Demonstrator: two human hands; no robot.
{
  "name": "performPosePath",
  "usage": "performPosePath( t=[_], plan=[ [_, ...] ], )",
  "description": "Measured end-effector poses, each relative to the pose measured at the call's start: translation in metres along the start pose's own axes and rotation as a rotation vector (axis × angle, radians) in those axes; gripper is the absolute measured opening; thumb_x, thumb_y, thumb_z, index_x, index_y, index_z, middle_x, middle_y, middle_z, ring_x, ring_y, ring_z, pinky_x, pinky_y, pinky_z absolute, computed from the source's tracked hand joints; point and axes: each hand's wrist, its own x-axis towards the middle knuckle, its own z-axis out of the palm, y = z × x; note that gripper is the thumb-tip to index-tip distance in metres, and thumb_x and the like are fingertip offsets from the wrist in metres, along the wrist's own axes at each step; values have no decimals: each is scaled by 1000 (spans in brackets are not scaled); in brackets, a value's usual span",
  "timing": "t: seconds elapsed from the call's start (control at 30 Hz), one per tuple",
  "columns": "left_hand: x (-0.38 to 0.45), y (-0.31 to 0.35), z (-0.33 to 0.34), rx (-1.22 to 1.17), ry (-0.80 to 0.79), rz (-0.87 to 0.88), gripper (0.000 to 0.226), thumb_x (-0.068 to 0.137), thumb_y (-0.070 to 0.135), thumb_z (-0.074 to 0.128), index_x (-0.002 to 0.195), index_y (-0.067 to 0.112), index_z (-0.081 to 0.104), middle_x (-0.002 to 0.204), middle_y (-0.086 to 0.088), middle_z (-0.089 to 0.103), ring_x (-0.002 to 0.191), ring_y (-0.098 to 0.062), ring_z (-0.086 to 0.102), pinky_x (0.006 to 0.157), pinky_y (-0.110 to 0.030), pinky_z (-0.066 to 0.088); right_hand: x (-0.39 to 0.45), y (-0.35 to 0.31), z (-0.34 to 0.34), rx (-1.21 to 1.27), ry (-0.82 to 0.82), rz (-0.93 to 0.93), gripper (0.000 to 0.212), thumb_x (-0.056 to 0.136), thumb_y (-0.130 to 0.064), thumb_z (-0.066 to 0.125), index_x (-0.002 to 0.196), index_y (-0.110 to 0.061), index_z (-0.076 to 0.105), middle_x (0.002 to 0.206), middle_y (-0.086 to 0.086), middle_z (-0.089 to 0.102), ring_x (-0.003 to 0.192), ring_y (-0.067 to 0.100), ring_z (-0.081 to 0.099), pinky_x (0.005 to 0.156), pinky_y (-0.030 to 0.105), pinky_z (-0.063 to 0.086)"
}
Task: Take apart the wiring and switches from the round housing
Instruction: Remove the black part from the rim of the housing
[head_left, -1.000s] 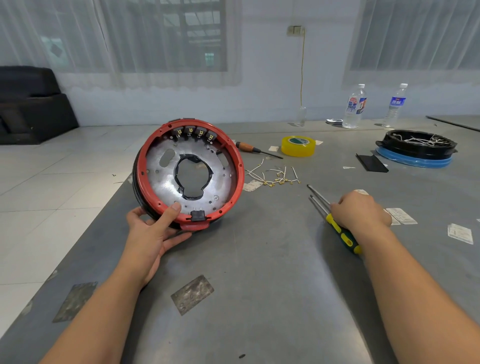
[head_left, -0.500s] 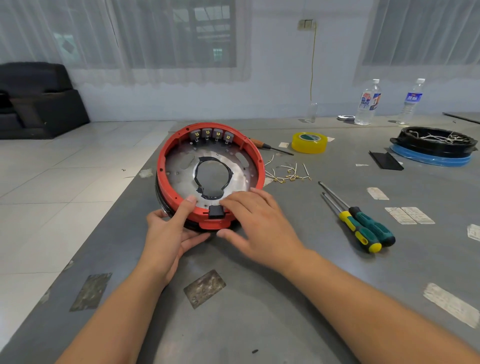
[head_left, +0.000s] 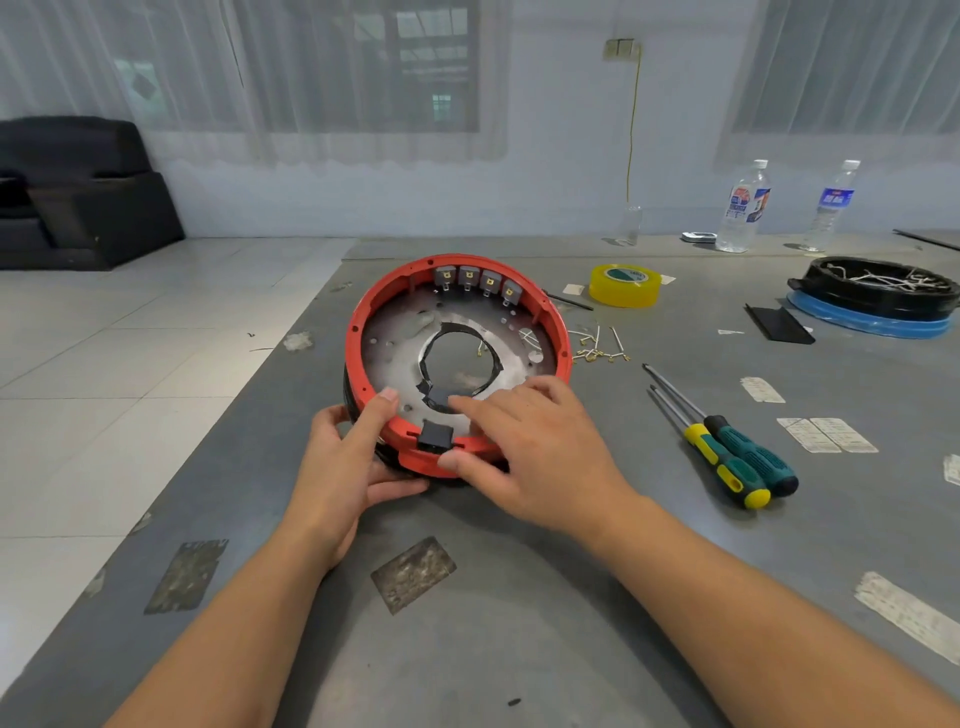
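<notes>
Step in hand: freeing the black switch (head_left: 432, 434) seated in the near rim of the red housing (head_left: 358, 332), which stands tilted on the surface (head_left: 519, 623).

Left hand (head_left: 343, 462): grip around the rim at 7 o'clock, thumb on top.

Right hand (head_left: 524, 447): released, straight fingers pressing beside the switch.

Next move, by judgement: push the switch out of its slot.

Remaining: four switches (head_left: 475, 283) at 12 o'clock.

Nearby: screwdrivers (head_left: 727, 447) at 3 o'clock, loose wires (head_left: 597, 345), tape (head_left: 623, 285). Nothing obstructs.

Curtained windows (head_left: 363, 67); black sofa (head_left: 78, 192)
</notes>
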Motion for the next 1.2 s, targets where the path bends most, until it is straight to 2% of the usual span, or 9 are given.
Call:
performPosePath(
  t=[0.2, 0.37, 0.5, 0.57, 0.63, 0.77, 0.93, 1.07, 1.2],
  plan=[
    [4, 6, -12, 173, 1, -69, 74, 63, 74, 71, 109, 18, 61, 89, -14, 69, 71, -39, 70, 56, -40, 59, 1, 38, -20, 361, 269, 338, 42, 96, -46, 55, 125, -19, 69, 134, -2, 58, 130, 17, 51, 111, 41, 38],
    [4, 10, -18, 290, -72, -77, 74, 64, 78, 66, 102, 14, 61, 74, -21, 61, 53, -34, 63, 44, -32, 45, -6, 64, -27, 976, 96, 783, 50, 98, -50, 57, 146, -36, 50, 147, -11, 52, 134, -2, 48, 118, 36, 37],
    [1, 11, -18, 356, -126, -109, 75, 65, 87, 60, 93, 20, 73, 72, -18, 70, 57, -32, 64, 58, -38, 49, -11, 65, -23, 1305, -65, 887, 41, 101, -44, 55, 140, -32, 59, 138, -3, 64, 128, 17, 60, 116, 47, 40],
    [1, 11, -19, 290, -145, -128, 81, 67, 90, 61, 107, 22, 81, 98, -18, 79, 82, -37, 75, 88, -51, 59, -11, 58, -22, 1350, -105, 918, 31, 105, -28, 50, 132, -26, 66, 129, 5, 70, 121, 22, 66, 111, 46, 45],
    [0, 14, -20, 241, -146, -137, 83, 73, 90, 59, 118, 23, 79, 115, -19, 77, 106, -42, 74, 105, -57, 53, -10, 51, -21, 1371, -119, 979, 31, 105, -13, 48, 126, -20, 69, 122, 12, 73, 112, 25, 70, 103, 44, 52],
    [2, 18, -18, 179, -72, -77, 76, 75, 85, 60, 114, 22, 76, 112, -12, 79, 94, -30, 78, 88, -46, 59, -8, 47, -18, 1346, -115, 1077, 33, 103, -3, 46, 123, -12, 70, 110, 17, 75, 106, 35, 71, 96, 48, 56],
    [-4, 17, -15, 297, -123, 9, 80, 71, 87, 66, 121, 24, 67, 119, -9, 75, 106, -35, 72, 104, -68, 48, -9, 51, -15, 1296, -47, 1134, 30, 104, -6, 47, 120, -12, 71, 101, 15, 78, 87, 28, 75, 79, 41, 63],
    [-6, 16, -14, 403, -191, 88, 68, 67, 72, 72, 127, 43, 58, 133, 16, 64, 125, -4, 61, 112, -40, 46, -12, 56, -11, 1204, 9, 1174, 30, 104, -12, 46, 114, -23, 73, 98, 13, 78, 87, 36, 73, 82, 52, 60],
    [-5, 13, -12, 625, -123, 84, 73, 66, 54, 76, 129, 40, 44, 131, 20, 51, 122, -15, 56, 105, -42, 48, -13, 59, -10, 1062, -24, 1166, 29, 98, -18, 48, 107, -34, 70, 95, 6, 77, 68, 31, 69, 69, 49, 58]
  ],
)
